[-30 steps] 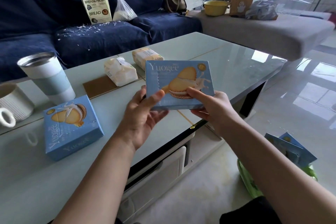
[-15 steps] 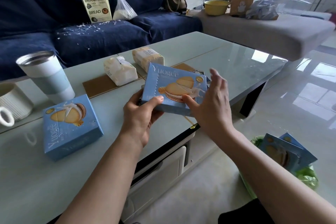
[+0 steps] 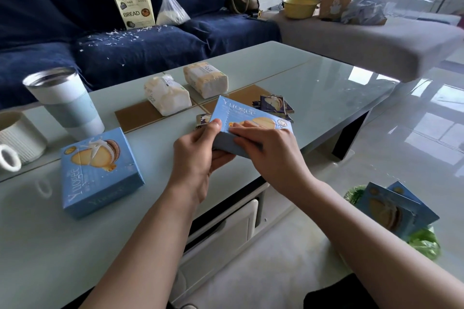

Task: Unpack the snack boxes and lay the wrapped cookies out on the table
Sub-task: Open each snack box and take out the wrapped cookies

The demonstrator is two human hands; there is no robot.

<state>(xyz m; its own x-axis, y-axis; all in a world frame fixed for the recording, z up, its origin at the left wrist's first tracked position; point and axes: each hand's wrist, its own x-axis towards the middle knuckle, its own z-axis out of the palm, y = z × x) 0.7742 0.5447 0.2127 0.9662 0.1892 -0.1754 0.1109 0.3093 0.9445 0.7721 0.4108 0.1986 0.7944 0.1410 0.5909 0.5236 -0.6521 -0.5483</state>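
I hold a light blue snack box (image 3: 241, 118) tilted flat above the near edge of the glass table (image 3: 313, 78). My left hand (image 3: 198, 155) grips its left end, thumb on top. My right hand (image 3: 271, 153) lies over its near side, fingers laid across the box's front face and edge. Behind the box, dark wrapped cookies (image 3: 273, 105) lie on the table, and one more wrapped cookie (image 3: 203, 119) peeks out by my left thumb. A second blue box (image 3: 98, 170) lies closed on the table to the left.
Two tissue packs (image 3: 167, 95) (image 3: 206, 79) lie mid-table. A steel tumbler (image 3: 65, 100) and a white mug (image 3: 17, 140) stand at the left. More blue boxes (image 3: 394, 211) sit in a green bag on the floor, right. A navy sofa (image 3: 150, 47) is behind.
The box has tipped from upright and facing me to nearly flat and lower. My right hand moved from its right end onto its near side. The cookies behind it came into view.
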